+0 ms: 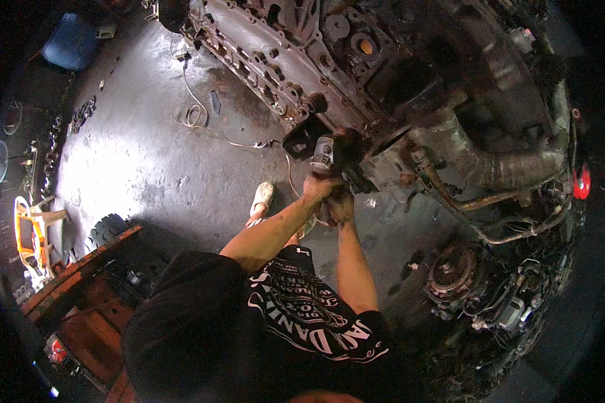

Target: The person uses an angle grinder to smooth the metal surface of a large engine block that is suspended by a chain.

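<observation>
Both my hands are closed around a grey and black power tool [323, 156] held against the near end of a large, grimy engine block [296, 60]. My left hand [320, 187] wraps the tool just below its grey cylindrical body. Close beside it on the right, my right hand [343, 205] grips a lower part, its fingers mostly hidden. The tool's working end is dark and lost against the engine. A black square-edged part [305, 138] sits just left of the tool.
A pale cord [202, 111] trails over the grey floor [154, 161] at left. Rusty pipes [477, 201] jut out at right, above a round greasy part [454, 270] and a heap of wiring. An orange and white chair [35, 235] and a rusty metal beam [81, 272] lie left.
</observation>
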Demonstrator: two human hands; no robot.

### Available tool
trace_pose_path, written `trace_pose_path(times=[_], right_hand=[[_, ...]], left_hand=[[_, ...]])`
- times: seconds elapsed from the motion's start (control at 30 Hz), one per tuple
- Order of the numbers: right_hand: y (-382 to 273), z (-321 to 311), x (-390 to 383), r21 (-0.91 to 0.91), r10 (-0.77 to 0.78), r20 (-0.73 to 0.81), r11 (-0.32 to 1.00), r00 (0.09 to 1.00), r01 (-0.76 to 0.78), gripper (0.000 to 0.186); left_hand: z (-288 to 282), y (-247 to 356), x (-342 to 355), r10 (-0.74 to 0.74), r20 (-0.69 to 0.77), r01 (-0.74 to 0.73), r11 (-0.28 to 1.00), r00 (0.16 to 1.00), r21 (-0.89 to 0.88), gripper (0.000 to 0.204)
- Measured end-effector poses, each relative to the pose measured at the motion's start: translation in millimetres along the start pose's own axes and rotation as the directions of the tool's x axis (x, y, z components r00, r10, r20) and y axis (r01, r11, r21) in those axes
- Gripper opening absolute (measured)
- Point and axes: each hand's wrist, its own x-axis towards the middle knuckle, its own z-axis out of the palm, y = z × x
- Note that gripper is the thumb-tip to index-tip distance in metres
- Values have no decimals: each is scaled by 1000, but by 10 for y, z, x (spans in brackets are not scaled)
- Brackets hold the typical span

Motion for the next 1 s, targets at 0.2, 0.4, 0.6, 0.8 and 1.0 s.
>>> trace_pose_path(times=[0.2, 0.4, 0.6, 0.8, 1.0], right_hand=[[-937, 64, -586, -306, -7, -3, 952, 1000, 6, 69], [-916, 135, -656, -197, -28, -17, 980, 999, 25, 75], [-1440, 137, -411, -326, -24, -167, 945, 986, -32, 65], [-1305, 119, -264, -394, 26, -325, 905, 945, -160, 56], [-1354, 109, -155, -225, -31, -334, 973, 942, -48, 55]], left_hand=[[-429, 319, -792, -103, 126, 151, 868, 987, -473, 46], [-517, 197, -869, -60, 197, 159, 826, 979, -541, 39], [-380, 796, -638, 5, 251, 124, 859, 968, -496, 35], [-128, 749, -116, 20, 310, 110, 911, 950, -397, 32], [-78, 762, 73, -9, 301, 116, 934, 953, -338, 37]])
